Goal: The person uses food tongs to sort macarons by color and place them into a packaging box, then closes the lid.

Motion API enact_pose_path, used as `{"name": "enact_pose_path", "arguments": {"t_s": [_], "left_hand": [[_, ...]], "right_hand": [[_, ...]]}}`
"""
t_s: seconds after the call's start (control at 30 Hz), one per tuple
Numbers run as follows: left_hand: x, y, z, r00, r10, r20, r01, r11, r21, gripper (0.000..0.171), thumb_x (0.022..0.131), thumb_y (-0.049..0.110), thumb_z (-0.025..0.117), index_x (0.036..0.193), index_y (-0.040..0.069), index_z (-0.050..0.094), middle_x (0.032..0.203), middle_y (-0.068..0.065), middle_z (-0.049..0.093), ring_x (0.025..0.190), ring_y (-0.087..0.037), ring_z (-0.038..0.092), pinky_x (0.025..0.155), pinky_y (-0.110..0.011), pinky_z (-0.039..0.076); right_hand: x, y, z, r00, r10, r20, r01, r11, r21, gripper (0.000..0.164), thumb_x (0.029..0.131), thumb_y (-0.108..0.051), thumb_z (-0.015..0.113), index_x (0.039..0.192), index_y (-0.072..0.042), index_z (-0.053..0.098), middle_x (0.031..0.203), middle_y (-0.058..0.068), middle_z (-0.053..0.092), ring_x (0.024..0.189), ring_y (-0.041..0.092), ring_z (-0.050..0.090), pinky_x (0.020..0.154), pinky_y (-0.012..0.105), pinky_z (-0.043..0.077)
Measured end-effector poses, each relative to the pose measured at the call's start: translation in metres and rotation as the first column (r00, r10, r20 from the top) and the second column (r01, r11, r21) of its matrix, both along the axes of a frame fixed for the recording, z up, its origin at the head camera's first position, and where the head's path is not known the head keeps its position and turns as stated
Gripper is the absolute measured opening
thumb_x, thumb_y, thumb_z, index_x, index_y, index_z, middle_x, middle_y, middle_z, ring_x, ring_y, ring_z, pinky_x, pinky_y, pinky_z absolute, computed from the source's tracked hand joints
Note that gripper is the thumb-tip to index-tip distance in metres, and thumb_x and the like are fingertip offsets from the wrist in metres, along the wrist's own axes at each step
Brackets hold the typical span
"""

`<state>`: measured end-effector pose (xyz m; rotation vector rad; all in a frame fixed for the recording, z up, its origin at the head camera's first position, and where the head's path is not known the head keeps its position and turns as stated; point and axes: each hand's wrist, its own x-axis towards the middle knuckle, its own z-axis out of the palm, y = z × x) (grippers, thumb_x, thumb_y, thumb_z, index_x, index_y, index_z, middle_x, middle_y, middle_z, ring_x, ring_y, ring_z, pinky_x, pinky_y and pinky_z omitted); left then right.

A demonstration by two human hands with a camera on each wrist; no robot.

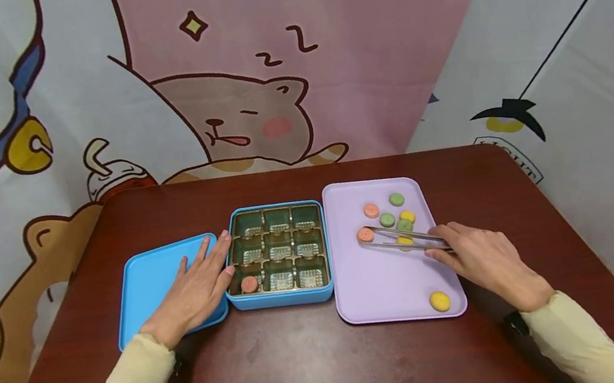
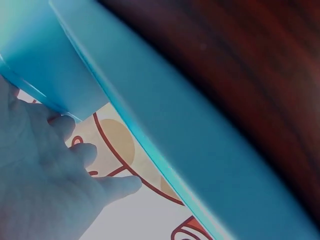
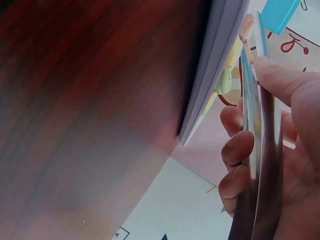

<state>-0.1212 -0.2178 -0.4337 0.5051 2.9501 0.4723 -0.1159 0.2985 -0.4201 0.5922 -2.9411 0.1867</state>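
Note:
My right hand (image 1: pixel 484 258) grips metal tongs (image 1: pixel 407 235) over the lilac tray (image 1: pixel 392 297). Between the tong tips is a pink macaron (image 1: pixel 365 235), seen edge-on as a pink macaron (image 3: pixel 247 27) in the right wrist view. In the right wrist view the fingers and thumb curl round the tongs (image 3: pixel 260 145). With fingers spread, my left hand (image 1: pixel 194 292) touches the left rim of the blue box (image 1: pixel 281 298). Its gold insert (image 1: pixel 278 246) has nine... several compartments; a pink macaron (image 1: pixel 249 284) sits in the front left one.
Left of the box lies a blue lid (image 1: pixel 148 279), partly under the left hand. On the tray are another pink macaron (image 1: pixel 371 210), several green ones like the green macaron (image 1: pixel 396 199), and yellow ones, with one yellow macaron (image 1: pixel 439 301) near the front right corner. A patterned cloth hangs behind the table.

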Motion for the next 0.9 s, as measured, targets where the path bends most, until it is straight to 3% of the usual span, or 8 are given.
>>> {"name": "enact_pose_path", "arguments": {"t_s": [0.53,0.73,0.9], "left_hand": [[0.000,0.000,0.006,1.000,0.006,0.024,-0.006,1.000,-0.006,0.067,0.113,0.049,0.030,0.168,0.016,0.010,0.173,-0.008,0.015,0.159,-0.036,0.004,0.117,-0.075,0.007],[-0.001,0.000,0.005,0.999,0.010,0.031,-0.009,1.000,-0.008,0.068,0.112,0.049,0.029,0.168,0.018,0.008,0.173,-0.007,0.014,0.159,-0.034,0.001,0.117,-0.074,0.006],[0.000,0.000,0.005,0.999,0.007,0.037,-0.007,1.000,-0.009,0.068,0.112,0.050,0.029,0.168,0.018,0.008,0.173,-0.007,0.014,0.159,-0.033,0.000,0.117,-0.074,0.006]], "right_hand": [[0.000,0.000,-0.002,1.000,0.000,-0.019,0.000,1.000,-0.013,0.043,0.088,-0.036,0.083,0.119,-0.008,0.071,0.098,0.008,0.073,0.059,0.012,0.050,0.044,0.026,0.035],[0.002,0.000,0.003,1.000,-0.026,-0.006,0.026,0.999,-0.025,0.045,0.088,-0.035,0.084,0.121,-0.008,0.071,0.102,0.010,0.073,0.057,0.012,0.047,0.043,0.026,0.034],[0.005,-0.002,0.011,0.998,-0.015,-0.053,0.012,0.998,-0.060,0.042,0.088,-0.034,0.084,0.120,-0.010,0.071,0.096,0.004,0.071,0.057,0.011,0.045,0.043,0.026,0.032]]}}
